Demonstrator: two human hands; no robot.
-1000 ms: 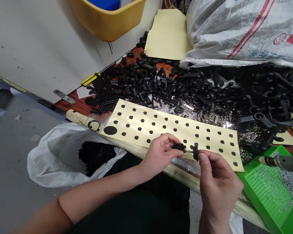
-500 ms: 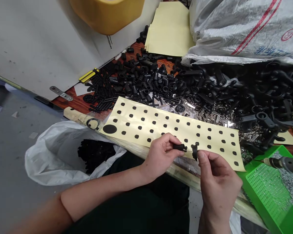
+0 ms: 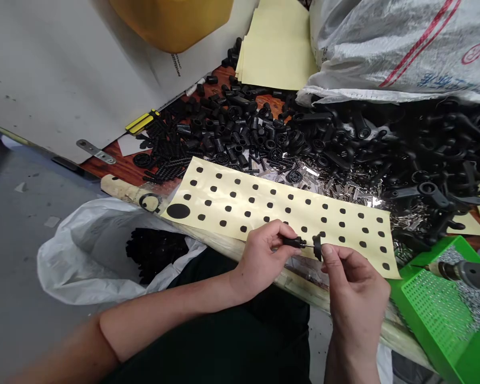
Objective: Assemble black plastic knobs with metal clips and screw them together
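Between the thumb and fingers of my left hand [image 3: 260, 258] is a small black plastic cylinder [image 3: 291, 242], its stepped end pointing right. My right hand [image 3: 356, 282] pinches a black round cap [image 3: 317, 247] by its right side. A thin metal pin [image 3: 309, 245] spans the short gap between cylinder and cap; how it is fixed at either end cannot be made out. Both hands are just above the front edge of a pale yellow sheet of black stickers [image 3: 280, 205], which lies on the table.
Loose black plastic parts [image 3: 240, 128] and small metal clips [image 3: 356, 186] cover the table behind the sheet. At right, an electric screwdriver [image 3: 470, 272] lies over a green basket [image 3: 416, 309] of screws. A white bag [image 3: 72, 266] holding black pieces hangs at front left.
My right hand has shifted slightly left, and the cap has turned a little in its fingers. My left hand keeps its hold on the cylinder. The whole view has moved slightly.
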